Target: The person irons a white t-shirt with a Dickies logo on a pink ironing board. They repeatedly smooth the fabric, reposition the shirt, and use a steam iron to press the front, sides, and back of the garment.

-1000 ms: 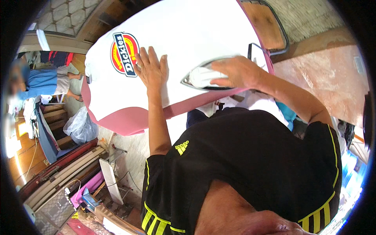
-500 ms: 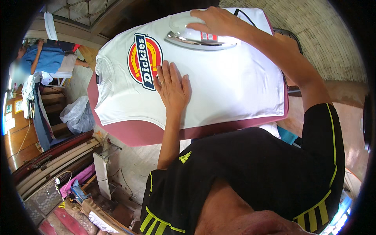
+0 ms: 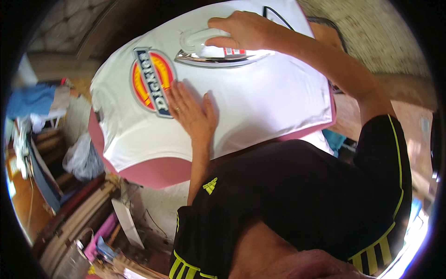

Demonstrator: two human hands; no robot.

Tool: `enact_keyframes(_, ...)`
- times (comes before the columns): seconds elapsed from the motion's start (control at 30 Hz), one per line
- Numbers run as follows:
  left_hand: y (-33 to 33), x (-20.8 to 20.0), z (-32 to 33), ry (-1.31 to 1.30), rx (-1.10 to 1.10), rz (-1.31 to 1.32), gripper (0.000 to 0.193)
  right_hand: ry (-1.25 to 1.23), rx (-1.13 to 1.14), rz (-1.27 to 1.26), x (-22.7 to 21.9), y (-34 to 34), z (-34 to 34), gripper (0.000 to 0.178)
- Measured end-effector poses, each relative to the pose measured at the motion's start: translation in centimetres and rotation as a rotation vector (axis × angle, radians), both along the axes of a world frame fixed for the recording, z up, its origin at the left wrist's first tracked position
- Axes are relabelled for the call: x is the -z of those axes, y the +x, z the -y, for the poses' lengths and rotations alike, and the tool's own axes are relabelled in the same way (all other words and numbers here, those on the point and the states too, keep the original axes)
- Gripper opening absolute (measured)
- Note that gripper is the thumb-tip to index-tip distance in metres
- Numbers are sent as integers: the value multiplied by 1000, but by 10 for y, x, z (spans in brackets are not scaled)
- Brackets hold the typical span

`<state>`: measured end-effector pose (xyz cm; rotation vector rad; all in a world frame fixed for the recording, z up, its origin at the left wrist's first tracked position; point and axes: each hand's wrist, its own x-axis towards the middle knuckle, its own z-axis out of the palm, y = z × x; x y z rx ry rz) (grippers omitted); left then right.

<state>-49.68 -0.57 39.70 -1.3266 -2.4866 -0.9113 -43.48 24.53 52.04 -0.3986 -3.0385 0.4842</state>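
A white T-shirt (image 3: 260, 93) lies spread out, with a round red, yellow and dark blue print (image 3: 151, 81) on its chest. My right hand (image 3: 244, 32) is closed around the pale handle of an iron (image 3: 211, 60). The iron's chrome base rests on the shirt, its tip pointing left, just right of the print. Below the tip, my left hand (image 3: 193, 114) lies flat on the cloth with its fingers stretched out and thumb apart. Its fingertips touch the print's lower right edge, and a ring shows on one finger.
A dusty-pink ironing board (image 3: 153, 172) shows under the shirt. The iron's black cord (image 3: 278, 17) curves beyond my right wrist. At left are a clear plastic bag (image 3: 83, 158) and stacked boards (image 3: 76, 216). A woven mat (image 3: 395, 42) is at the upper right.
The whole view has shifted and turned, so the shirt appears further left and a seated person at far left is mostly out of view. My left thumb stands further from the fingers.
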Motion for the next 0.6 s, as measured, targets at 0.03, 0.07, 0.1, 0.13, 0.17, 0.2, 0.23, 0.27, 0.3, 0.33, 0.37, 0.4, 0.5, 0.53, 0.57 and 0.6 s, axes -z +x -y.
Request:
enact_keyframes(0.03,2,-2,0,-29,-7,-25,73,18,1,-6,-1,7,-11,45)
enact_keyframes(0.07,3,-4,0,-62,-16,-54,72,31,-1,-14,1,13,-28,45)
enact_keyframes(0.1,3,-6,-1,-71,-5,-77,73,50,66,-110,18,19,-54,47)
enact_keyframes(0.13,3,-3,-4,-64,9,-81,73,12,115,-18,-13,28,-64,45)
enact_keyframes(0.17,3,-2,-3,-82,1,-107,73,-107,210,-29,-23,35,-76,46)
enact_keyframes(0.2,5,-3,-5,-112,-1,-115,73,-225,304,-41,-25,44,-91,46)
enact_keyframes(0.23,6,-3,-8,-143,3,-122,73,-95,270,-165,-16,60,-109,49)
enact_keyframes(0.27,9,-4,-8,-179,5,-132,74,-36,308,-188,-6,71,-121,49)
enact_keyframes(0.3,14,-3,-11,-208,10,-114,74,25,346,-209,5,82,-133,49)
enact_keyframes(0.33,20,-3,-15,-215,34,-108,75,77,383,-228,14,92,-136,49)
enact_keyframes(0.37,26,-3,-19,-222,50,-99,75,-139,444,-130,-3,102,-114,52)
enact_keyframes(0.4,31,-3,-24,-228,67,-89,76,-17,438,-92,1,114,-100,52)
enact_keyframes(0.5,38,-1,-40,-262,105,-70,73,219,469,494,-30,134,-32,51)
enact_keyframes(0.53,43,-2,-52,-234,147,-49,73,523,183,0,12,182,-37,47)
enact_keyframes(0.57,48,2,-62,-213,163,-69,70,277,244,15,8,200,-16,45)
enact_keyframes(0.6,54,0,-73,-207,192,-70,70,24,311,19,0,216,5,44)
